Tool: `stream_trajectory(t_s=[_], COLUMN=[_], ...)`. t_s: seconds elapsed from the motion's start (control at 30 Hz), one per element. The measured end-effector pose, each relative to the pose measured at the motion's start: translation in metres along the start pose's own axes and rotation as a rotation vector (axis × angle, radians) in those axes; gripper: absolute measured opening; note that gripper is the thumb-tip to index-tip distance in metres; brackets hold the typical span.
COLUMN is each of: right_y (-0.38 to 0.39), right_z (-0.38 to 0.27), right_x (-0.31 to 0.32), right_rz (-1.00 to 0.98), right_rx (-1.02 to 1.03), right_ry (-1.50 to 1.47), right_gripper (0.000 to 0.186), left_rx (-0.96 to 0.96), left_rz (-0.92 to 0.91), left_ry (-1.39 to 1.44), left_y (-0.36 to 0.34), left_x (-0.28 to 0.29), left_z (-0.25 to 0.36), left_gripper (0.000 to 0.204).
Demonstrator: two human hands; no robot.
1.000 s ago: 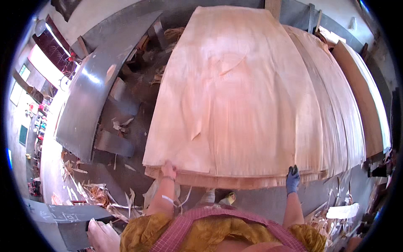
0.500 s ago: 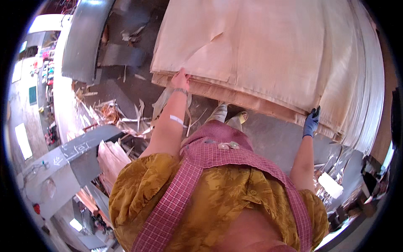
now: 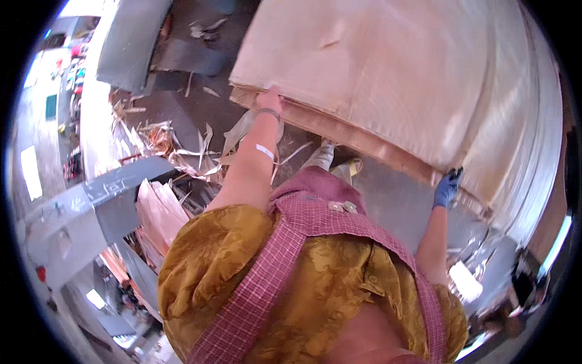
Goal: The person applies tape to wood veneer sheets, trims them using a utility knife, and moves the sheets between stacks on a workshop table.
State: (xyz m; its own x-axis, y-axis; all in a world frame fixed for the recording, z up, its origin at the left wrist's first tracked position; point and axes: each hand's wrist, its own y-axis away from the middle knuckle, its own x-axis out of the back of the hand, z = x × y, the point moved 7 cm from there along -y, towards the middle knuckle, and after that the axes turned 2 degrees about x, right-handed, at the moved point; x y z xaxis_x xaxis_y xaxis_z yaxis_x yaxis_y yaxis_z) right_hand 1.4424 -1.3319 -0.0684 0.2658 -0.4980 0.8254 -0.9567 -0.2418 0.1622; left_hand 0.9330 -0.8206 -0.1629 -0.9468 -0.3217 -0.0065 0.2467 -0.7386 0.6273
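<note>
Two hands are on the near edge of a big stack of thin wood veneer sheets (image 3: 388,79), and that pale stack fills the upper right of the view, sloping down from left to right. Left hand (image 3: 268,99), bare with a bracelet at the wrist, sits at the stack's near left corner, just where the top sheets overhang darker ones beneath. Right hand (image 3: 447,187), in a blue glove, is well apart from it, far along that same near edge toward the right corner. Between the two hands the edge of the top sheet runs clear across.

Under the stack's edge there's a grey concrete floor (image 3: 394,200), and off the left corner it's littered with torn veneer scraps (image 3: 182,145), curled strips and splinters. A grey metal machine frame (image 3: 91,206) stands at the lower left, with a bundle of pinkish veneer strips (image 3: 159,209) leaning beside it. Another grey panel (image 3: 130,42) runs along the upper left. A foot in a light shoe (image 3: 321,156) shows just below the stack.

Left hand: fingers curled over the corner of the sheets, gripping them. Right hand: gloved fingers closed up onto the sheet edge, pinching it from below.
</note>
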Motion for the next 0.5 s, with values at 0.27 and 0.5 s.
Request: stream_trajectory(t_s=[0.27, 0.5], right_y=[-0.019, -0.010], right_z=[0.058, 0.051], right_x=[-0.008, -0.019], right_rz=[0.164, 0.178], right_rx=[0.018, -0.148], right_ry=[-0.065, -0.194], right_gripper=[0.045, 0.041], left_rx=[0.047, 0.100], left_rz=[-0.071, -0.034], left_ry=[-0.196, -0.383], left_y=[0.014, 0.019], left_x=[-0.022, -0.013], left_z=[-0.003, 0.010], left_gripper=[0.020, 0.021])
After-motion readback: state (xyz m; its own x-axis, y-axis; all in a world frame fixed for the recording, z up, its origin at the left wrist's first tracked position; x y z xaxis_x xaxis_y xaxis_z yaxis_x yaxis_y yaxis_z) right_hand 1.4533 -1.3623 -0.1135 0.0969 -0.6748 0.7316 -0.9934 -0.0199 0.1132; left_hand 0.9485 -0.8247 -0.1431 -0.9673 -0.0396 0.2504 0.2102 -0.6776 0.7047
